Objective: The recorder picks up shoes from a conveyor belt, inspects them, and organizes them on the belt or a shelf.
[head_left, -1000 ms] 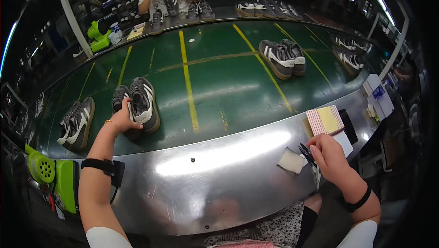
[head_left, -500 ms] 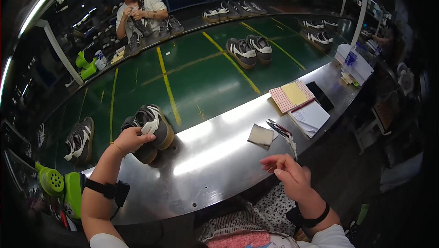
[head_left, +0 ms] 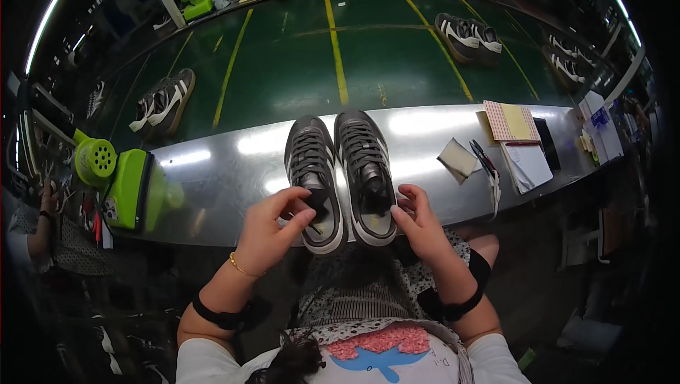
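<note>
A pair of dark grey sneakers with white side stripes sits side by side in front of me, toes pointing away. Their heels reach the near edge of the metal bench. My left hand (head_left: 278, 219) is at the collar of the left sneaker (head_left: 309, 164), thumb and forefinger apart over its opening. Beside the heel of the right sneaker (head_left: 363, 154), my right hand (head_left: 421, 225) has its fingers loosely bent and apart, the thumb near the collar. Neither hand visibly grips a shoe. Laces are threaded on both, and dark tongues show inside.
A green conveyor belt (head_left: 283, 65) with yellow lines runs beyond the metal bench (head_left: 234, 207). It carries more sneakers (head_left: 467, 38) at right and a pair (head_left: 166, 104) at left. A green device (head_left: 127, 189), a cloth pad (head_left: 458, 159), snips (head_left: 484, 157) and a notebook (head_left: 525, 168) lie nearby.
The sneakers have come from the belt edge at left to the bench in front of me. My left hand has released its hold; my right hand has moved in beside them. The view has turned.
</note>
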A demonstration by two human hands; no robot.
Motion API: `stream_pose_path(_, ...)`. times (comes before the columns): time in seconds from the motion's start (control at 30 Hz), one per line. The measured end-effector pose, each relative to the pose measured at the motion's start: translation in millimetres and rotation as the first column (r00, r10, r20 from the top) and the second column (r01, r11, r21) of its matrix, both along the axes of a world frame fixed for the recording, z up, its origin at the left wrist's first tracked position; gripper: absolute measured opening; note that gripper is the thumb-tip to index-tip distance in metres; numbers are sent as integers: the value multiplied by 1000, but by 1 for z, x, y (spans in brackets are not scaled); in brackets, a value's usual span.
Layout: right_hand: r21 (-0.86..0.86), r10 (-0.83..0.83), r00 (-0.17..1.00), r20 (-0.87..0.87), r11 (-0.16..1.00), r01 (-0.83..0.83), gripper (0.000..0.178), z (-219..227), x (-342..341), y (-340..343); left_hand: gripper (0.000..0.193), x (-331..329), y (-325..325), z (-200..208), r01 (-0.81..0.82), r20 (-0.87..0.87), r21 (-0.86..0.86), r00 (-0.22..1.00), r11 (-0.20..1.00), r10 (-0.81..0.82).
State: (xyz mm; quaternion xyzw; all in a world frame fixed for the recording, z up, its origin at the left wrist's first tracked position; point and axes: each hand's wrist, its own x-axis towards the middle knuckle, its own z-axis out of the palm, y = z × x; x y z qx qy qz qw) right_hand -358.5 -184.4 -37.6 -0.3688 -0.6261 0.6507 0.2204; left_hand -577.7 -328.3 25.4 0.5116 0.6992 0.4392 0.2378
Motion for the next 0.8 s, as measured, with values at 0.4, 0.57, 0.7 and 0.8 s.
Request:
stream_pose_path(0.4,-319,-98,953,-288,948,1,64,7,-22,15,61,-8,-9,-48,-228,743,-42,644,973,183)
stream_pose_path(0.57,-484,-187,912,-366,875,-15,62,1,-19,-3,54,0,-16,-48,-254,944,-35,310,967,116)
stream_pose_path(0.7,-481,-252,876,-411,876,27,60,3,-20,-10,56,0,-21,-50,-247,976,78,217,966,-23)
stream_pose_path(0.8,-316,-197,910,-364,946,79,66,8,-21,-8,55,-18,-34,-41,-278,968,104,248,955,-33)
